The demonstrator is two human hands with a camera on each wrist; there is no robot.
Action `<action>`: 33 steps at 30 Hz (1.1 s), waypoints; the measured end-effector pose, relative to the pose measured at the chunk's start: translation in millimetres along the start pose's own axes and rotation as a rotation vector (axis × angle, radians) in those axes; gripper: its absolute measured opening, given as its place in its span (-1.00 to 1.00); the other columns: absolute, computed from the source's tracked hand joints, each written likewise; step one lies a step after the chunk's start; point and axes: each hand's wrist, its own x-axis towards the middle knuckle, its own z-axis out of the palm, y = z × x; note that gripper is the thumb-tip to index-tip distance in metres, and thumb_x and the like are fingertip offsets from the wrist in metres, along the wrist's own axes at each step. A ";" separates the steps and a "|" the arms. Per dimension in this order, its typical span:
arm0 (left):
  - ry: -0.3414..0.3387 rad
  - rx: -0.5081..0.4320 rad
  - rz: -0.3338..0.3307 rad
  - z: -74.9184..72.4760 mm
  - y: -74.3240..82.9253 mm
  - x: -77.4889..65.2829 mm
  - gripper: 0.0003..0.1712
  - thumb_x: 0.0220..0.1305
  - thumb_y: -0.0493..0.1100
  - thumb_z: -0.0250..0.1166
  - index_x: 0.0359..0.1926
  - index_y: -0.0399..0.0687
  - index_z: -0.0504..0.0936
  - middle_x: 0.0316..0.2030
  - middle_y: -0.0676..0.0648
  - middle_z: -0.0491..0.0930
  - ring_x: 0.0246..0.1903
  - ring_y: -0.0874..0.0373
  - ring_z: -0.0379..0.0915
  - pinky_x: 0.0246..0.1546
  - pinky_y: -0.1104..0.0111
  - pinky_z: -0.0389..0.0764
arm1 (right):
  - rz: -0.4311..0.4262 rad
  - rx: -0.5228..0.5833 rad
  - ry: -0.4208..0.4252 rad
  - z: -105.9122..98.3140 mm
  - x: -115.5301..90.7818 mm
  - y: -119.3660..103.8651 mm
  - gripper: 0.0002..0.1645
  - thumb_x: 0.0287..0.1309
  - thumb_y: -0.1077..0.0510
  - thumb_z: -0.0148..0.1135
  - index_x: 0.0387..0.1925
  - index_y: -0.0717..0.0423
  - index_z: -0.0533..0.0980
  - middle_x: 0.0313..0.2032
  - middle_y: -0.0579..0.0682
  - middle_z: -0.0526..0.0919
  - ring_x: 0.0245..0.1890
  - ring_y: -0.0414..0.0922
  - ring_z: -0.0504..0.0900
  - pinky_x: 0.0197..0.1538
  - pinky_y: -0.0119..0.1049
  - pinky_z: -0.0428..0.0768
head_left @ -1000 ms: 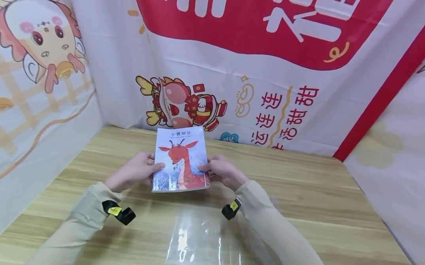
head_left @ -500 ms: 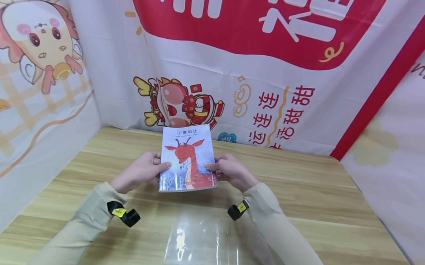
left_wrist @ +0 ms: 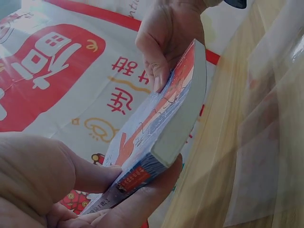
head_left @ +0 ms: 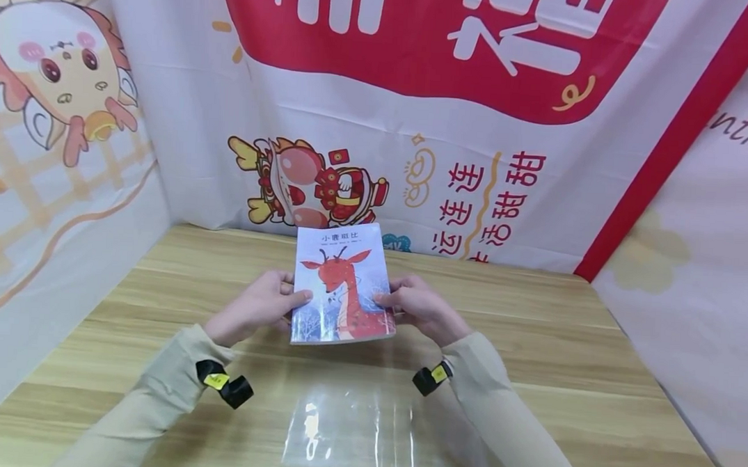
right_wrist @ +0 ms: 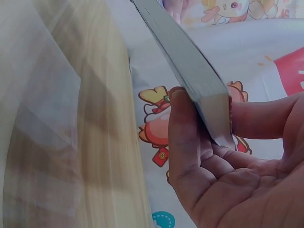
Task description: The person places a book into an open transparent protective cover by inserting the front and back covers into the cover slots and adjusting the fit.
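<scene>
Gripping a book; hands either side

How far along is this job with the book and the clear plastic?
Looks done: the clear plastic lies on the table, and the book is up off the tabletop. In hand: the left grip and right grip hold the book by opposite sides. Left, probably: bringing the two together, since the book is outside the plastic, though I can't be sure that's the plan.

Pale wood-grain table; clear, shiny plastic sheet lying on it, grain showing through.
</scene>
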 end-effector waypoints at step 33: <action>-0.109 -0.056 0.013 65.9 21.3 0.1 -0.59 0.35 -0.18 0.19 0.10 -0.33 0.37 -0.33 -0.13 0.63 -0.41 0.05 0.62 -0.45 0.23 0.62 | -0.007 0.042 -0.040 -58.4 -52.0 35.0 -0.55 0.19 0.11 0.23 0.02 0.35 0.49 -0.12 0.16 0.61 -0.16 0.01 0.63 -0.07 -0.13 0.55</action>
